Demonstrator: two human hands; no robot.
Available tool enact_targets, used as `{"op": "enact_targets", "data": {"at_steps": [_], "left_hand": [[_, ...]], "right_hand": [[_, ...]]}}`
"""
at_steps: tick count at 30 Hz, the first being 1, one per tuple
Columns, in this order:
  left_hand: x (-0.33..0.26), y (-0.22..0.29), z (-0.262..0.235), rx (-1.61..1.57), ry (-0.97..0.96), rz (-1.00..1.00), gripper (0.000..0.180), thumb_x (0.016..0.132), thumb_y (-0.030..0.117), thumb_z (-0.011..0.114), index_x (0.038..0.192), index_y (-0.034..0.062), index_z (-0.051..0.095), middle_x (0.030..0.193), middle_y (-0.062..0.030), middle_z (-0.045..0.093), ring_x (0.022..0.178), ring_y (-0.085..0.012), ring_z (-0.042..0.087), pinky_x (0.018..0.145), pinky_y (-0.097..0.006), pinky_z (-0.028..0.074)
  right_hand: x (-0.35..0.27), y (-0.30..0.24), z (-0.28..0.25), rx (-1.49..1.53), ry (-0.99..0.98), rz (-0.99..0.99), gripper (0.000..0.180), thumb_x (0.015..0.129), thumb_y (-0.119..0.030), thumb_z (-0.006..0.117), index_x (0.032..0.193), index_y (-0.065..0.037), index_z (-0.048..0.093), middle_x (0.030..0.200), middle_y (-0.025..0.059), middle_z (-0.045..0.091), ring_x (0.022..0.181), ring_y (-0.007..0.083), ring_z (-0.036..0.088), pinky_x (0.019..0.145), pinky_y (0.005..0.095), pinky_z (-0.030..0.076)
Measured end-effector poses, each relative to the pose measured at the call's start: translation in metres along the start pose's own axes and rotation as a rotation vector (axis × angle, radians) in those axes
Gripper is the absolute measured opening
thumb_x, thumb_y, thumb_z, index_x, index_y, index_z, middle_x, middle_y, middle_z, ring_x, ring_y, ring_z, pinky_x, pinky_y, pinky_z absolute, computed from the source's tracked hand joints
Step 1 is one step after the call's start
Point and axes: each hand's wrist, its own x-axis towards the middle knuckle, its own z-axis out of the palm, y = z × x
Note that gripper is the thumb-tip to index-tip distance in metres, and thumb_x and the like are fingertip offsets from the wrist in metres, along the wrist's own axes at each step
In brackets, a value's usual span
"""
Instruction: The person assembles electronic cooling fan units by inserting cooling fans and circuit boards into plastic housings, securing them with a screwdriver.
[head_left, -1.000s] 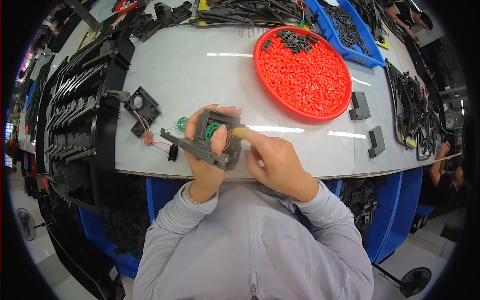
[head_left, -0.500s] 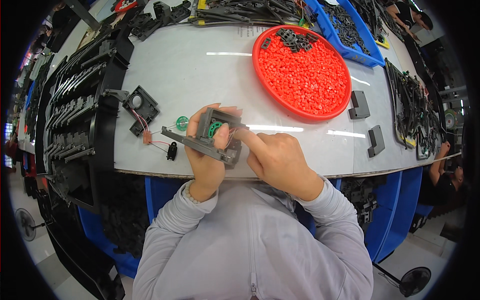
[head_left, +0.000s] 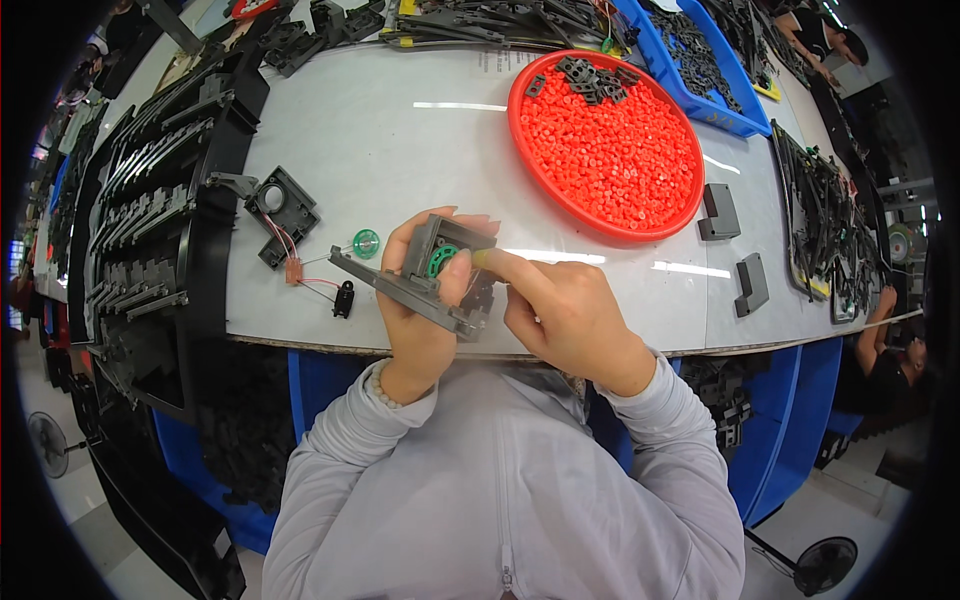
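Note:
My left hand [head_left: 412, 325] is wrapped around a dark grey plastic housing [head_left: 425, 295], a box-like piece with a long flat arm, tilted above the table's front edge. Inside it shows a green round part [head_left: 441, 261], with my left thumb beside it. Thin wires run along the housing near that thumb. My right hand [head_left: 575, 315] reaches in from the right. Its index finger stretches to the housing's edge by the wires, with the thumb apart from it below. Nothing held shows in the right hand. The exact contact at its fingertip is hard to make out.
Left of my hands lie another grey housing [head_left: 285, 205] with wires, a clear green disc [head_left: 366, 243] and a small black part [head_left: 343, 300]. A red round tray [head_left: 517, 120] of small red pieces stands ahead, beside a blue bin [head_left: 735, 123]. Two grey blocks [head_left: 720, 212] lie right.
The housing in my left hand has shifted slightly right and turned a little. My right index finger has moved up a little along the housing's edge, and less of the wires shows.

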Motion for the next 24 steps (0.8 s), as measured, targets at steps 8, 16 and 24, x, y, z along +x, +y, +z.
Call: {"op": "enact_targets", "data": {"at_steps": [8,16,24], "left_hand": [[0.0006,0.0018,-0.0010,-0.034,0.040,-0.048,0.034,0.087,0.003,0.052,0.119,-0.0027,0.041,0.108,-0.0177,0.059,0.097,-0.0179,0.059,0.074,-0.026,0.050],[0.0018,0.0026,0.0013,0.000,0.017,-0.022,0.035,0.087,0.003,0.053,0.120,-0.0032,0.041,0.108,-0.0181,0.059,0.096,-0.0191,0.060,0.077,-0.028,0.051],[0.0040,0.0072,0.0040,-0.124,0.034,-0.094,0.033,0.089,0.003,0.049,0.120,-0.0036,0.040,0.107,-0.0182,0.059,0.099,-0.0230,0.060,0.080,-0.032,0.052]], "right_hand": [[-0.0043,-0.0044,-0.0005,-0.165,-0.138,0.008,0.037,0.068,-0.002,0.057,0.105,-0.008,0.055,0.056,0.0072,0.052,0.045,0.0254,0.052,0.041,0.0365,0.038],[-0.0038,-0.0026,0.0025,-0.143,-0.103,-0.010,0.039,0.069,-0.002,0.058,0.108,-0.009,0.054,0.056,0.0070,0.053,0.044,0.0242,0.052,0.042,0.0360,0.039],[-0.0072,0.0042,-0.0046,0.008,-0.059,0.019,0.044,0.069,-0.001,0.056,0.112,-0.010,0.055,0.056,0.0069,0.053,0.045,0.0239,0.052,0.043,0.0361,0.039]]}}
